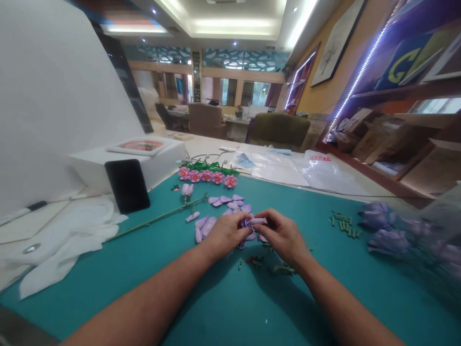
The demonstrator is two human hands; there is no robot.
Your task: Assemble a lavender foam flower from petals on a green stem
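Note:
Over the green mat (216, 307), my left hand (226, 233) is closed on a small round dark-purple piece (246, 223). My right hand (283, 235) pinches a lilac petal piece (258, 221), which touches or nearly touches the purple one; the fingers partly cover both. Loose lilac petals (206, 227) lie beside and beyond my left hand. Small green and red pieces (254, 260) are scattered below my right hand. To the left rests a long green stem (158, 220), with a lilac flower bud (187, 190) near its far end.
Pink toy flowers (206, 177) form a row at the mat's far edge. A black phone (127, 186) leans near a white box (97, 166); white wrapping (72, 240) lies at left. Small green pieces (345, 225) and purple roses (388, 241) are at right, clear plastic bags (319, 166) behind.

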